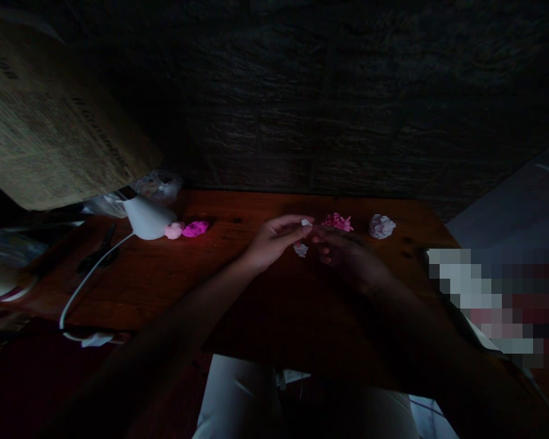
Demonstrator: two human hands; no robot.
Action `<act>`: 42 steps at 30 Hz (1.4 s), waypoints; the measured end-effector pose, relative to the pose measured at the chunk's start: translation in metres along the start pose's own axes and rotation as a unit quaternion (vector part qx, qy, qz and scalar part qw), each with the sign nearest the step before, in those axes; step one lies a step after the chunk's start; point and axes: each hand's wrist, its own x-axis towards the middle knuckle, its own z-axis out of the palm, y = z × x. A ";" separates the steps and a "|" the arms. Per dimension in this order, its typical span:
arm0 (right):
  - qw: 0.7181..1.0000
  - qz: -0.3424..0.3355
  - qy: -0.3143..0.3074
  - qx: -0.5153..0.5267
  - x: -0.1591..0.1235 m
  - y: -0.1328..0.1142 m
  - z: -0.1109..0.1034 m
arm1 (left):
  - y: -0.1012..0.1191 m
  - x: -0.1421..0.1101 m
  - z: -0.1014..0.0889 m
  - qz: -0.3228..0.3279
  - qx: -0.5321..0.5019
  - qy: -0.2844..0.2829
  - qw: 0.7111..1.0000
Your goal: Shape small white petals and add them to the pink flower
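Over the middle of the table, my left hand (pixel 277 242) pinches a small white piece (pixel 306 222) between thumb and fingertips. My right hand (pixel 345 256) is close beside it, fingers curled and drawn together; whatever they hold, if anything, is hidden in the dim light. A small ruffled white lump (pixel 301 250) shows just below the gap between the hands. Behind my right hand sits a pink, many-petalled flower-like piece (pixel 338 221). Farther right lies a white ruffled ball (pixel 382 226). At the left are a pale pink lump (pixel 174 230) and a magenta lump (pixel 195 228), side by side.
A lamp with a white base (pixel 149 216) and a newsprint shade (pixel 68 128) stands at the left, its white cord (pixel 80 286) crossing the wooden table (pixel 155 280). Dark scissors (pixel 98 253) lie near it. Clear plastic (pixel 158 186) sits behind; a dark wall (pixel 274 97) rises beyond.
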 end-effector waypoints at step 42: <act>0.998 0.021 -0.025 -0.047 0.000 0.003 -0.002 | 0.001 -0.003 0.003 0.009 0.091 -0.044 0.995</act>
